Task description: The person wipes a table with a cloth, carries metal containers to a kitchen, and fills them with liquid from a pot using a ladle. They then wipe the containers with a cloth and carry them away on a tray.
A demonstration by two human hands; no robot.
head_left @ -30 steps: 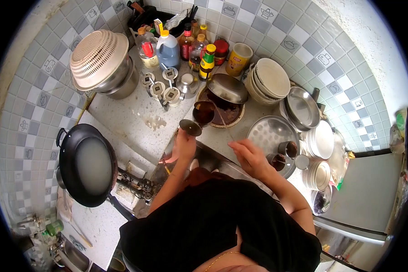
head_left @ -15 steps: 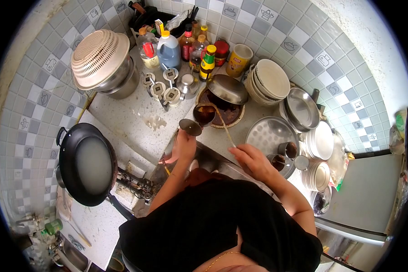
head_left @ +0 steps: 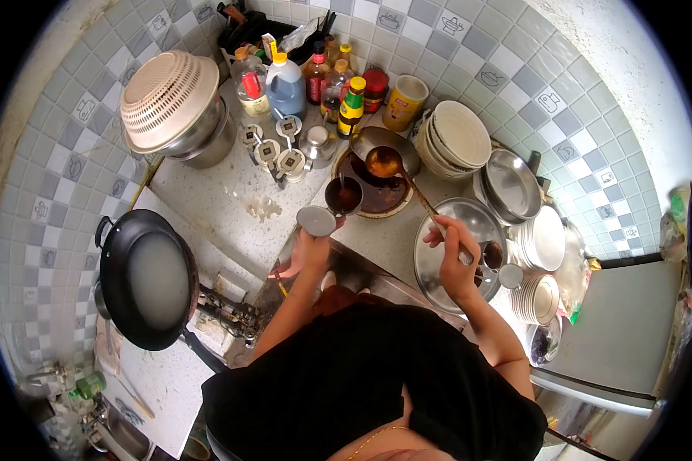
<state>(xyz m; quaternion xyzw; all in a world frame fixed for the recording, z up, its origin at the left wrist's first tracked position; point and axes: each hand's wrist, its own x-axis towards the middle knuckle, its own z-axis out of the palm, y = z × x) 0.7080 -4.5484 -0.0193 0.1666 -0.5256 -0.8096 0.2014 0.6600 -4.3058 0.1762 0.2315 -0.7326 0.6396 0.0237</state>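
My left hand [head_left: 311, 247] is closed around a small metal seasoning jar [head_left: 333, 201], whose hinged lid [head_left: 317, 221] stands open toward me. Dark reddish liquid shows inside, with a thin handle sticking up from it. In my right hand [head_left: 455, 261] is a long-handled ladle [head_left: 421, 198]. Its bowl, coated with or holding orange-red oil, is over a wide basin [head_left: 413, 201] of dark red-brown sauce. A metal pot lid [head_left: 409, 147] rests across the basin's far side. Below my right hand lies a round metal tray [head_left: 432, 265] with two open seasoning jars [head_left: 490, 253].
Several closed seasoning jars [head_left: 291, 163] stand left of the basin, with sauce bottles [head_left: 351, 107] behind. Stacked bowls [head_left: 463, 132], pans [head_left: 515, 184] and plates [head_left: 543, 238] line the right. A black wok [head_left: 158, 276] with cloudy liquid sits left, near a colander [head_left: 169, 96] over metal pots.
My right hand has moved right and toward me, and the ladle's bowl has swung from over the held jar to above the basin. The jar has tilted slightly in my left hand.
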